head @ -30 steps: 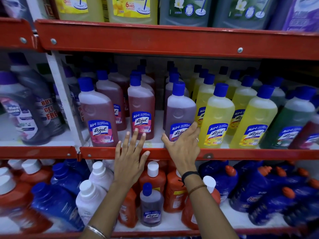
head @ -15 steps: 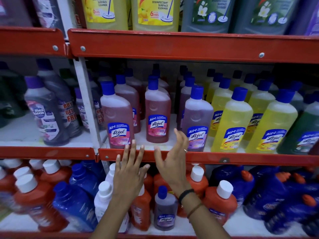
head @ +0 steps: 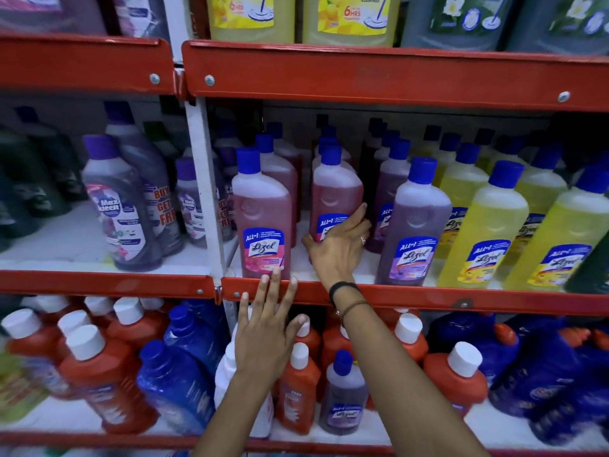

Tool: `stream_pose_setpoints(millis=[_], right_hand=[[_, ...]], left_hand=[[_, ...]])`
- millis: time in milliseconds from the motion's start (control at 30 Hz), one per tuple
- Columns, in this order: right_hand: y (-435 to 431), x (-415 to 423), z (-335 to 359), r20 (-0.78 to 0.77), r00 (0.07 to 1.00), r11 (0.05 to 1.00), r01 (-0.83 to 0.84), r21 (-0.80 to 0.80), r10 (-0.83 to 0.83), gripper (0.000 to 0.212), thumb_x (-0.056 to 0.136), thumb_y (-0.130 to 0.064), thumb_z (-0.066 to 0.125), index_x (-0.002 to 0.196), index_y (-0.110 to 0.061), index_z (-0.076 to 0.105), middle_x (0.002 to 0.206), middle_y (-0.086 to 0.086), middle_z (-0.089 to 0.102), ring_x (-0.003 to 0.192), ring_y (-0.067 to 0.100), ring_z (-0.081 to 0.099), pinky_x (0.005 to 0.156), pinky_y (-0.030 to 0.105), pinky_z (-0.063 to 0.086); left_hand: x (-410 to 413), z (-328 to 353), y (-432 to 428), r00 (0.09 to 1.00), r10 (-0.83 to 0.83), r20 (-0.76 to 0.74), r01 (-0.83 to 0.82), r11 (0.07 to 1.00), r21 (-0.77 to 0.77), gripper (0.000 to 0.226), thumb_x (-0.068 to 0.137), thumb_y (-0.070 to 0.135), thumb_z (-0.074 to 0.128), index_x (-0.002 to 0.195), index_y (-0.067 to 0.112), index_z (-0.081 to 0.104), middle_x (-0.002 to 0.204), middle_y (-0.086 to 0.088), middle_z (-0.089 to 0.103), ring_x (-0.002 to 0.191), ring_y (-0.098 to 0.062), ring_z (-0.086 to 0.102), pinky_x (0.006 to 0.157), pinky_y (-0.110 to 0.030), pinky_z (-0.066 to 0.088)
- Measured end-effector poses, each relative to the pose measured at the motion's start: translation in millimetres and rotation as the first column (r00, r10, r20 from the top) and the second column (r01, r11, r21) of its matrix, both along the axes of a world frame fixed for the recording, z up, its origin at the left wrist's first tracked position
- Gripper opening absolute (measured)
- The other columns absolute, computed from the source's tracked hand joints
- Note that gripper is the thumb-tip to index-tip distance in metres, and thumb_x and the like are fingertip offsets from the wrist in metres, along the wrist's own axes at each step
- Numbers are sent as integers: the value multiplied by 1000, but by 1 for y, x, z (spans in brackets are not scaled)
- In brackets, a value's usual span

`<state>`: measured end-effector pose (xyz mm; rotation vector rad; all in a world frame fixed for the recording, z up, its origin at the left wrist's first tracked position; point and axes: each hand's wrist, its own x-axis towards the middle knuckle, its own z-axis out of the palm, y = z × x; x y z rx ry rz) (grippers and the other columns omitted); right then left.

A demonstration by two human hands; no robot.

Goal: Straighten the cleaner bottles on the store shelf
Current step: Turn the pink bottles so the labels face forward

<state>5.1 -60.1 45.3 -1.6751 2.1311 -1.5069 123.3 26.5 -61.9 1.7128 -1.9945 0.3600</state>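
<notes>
Nearest, the left hand (head: pixel 265 328) is spread flat with fingers apart, holding nothing; its fingertips (head: pixel 275 275) lie against the red shelf lip (head: pixel 412 296), just under the front pink Lizol bottle (head: pixel 263 219), and may brush that bottle's base. Beyond the lip, the right hand (head: pixel 336 249) reaches over the shelf board and cups the lower front of a second pink Lizol bottle (head: pixel 334 192), thumb on one side and fingers wrapped toward the other; it looks like a loose grip rather than a firm clamp, and the far fingers are hidden. That bottle stands upright, set back from the edge, between the front pink one and the purple Lizol bottle (head: pixel 415 222). To the right runs a row of yellow Lizol bottles (head: pixel 487 225), with more blue-capped bottles ranked behind. The step in hand seems to be drawing the set-back pink bottle forward. Next it wants a steady pull to the lip, label facing out, without knocking its neighbours.
</notes>
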Motion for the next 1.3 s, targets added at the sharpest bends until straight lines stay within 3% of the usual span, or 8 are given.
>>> stream_pose_setpoints(millis=[300,467,733,900,1000,1100,1200,1300], right_hand=[[30,-3,-5,-91,995,999,36,-18,-38,121,61,-49,77,143,1,5,131,26,38,113,41,47,93,46,45],[48,-3,-5,-119,992,999,41,-19,-43,120,60,-48,77,142,1,6,128,25,41,109,39,49,91,43,46],[64,-6,-10,-59,998,999,-14,-35,12,111,65,-46,77,143,-1,11,129,22,40,111,36,48,89,39,46],[73,-23,-32,222,919,935,-279,-219,326,84,81,-48,64,140,-7,22,136,15,35,118,20,43,92,3,29],[76,-36,-35,390,817,904,-359,-233,425,77,84,-61,49,141,-14,29,141,8,45,124,12,49,101,21,41],[78,-48,-31,430,771,882,-383,-274,469,47,96,-39,42,132,-9,47,119,1,60,93,-20,56,74,0,42],[76,-55,-33,477,713,857,-410,-312,514,48,90,-49,36,116,-18,62,106,3,70,89,-12,62,69,5,46],[71,-58,-37,515,680,853,-418,-313,522,34,86,-56,37,90,-37,66,90,-13,70,88,-2,67,70,14,51]], left_hand=[[3,-2,-2,1000,-7,-9,6,1000,-20,59,96,58,9,149,32,8,158,-2,13,147,-12,-9,115,-35,-9],[2,-1,1,1000,-16,-6,16,1000,-2,61,96,58,8,149,30,10,158,-4,14,145,-20,10,115,-40,-1],[-5,8,11,978,-130,-163,122,991,-57,55,99,50,19,149,27,16,159,-1,11,147,-12,-6,116,-41,0],[-28,43,23,667,-454,-591,413,885,-214,61,96,20,50,149,20,20,160,7,11,145,-1,6,116,-14,11],[-38,61,12,544,-381,-748,468,877,-106,69,96,17,52,149,25,10,160,7,10,145,2,5,117,-18,12],[-41,66,-3,477,-282,-832,513,859,3,76,90,27,53,150,32,7,160,4,17,145,-6,15,120,-38,20],[-40,65,-8,452,-235,-861,543,838,57,81,85,33,54,149,37,5,156,5,28,140,-6,30,116,-44,31],[-40,66,-8,430,-240,-870,575,816,58,81,90,21,57,149,35,4,154,6,30,136,-1,34,114,-37,33]])
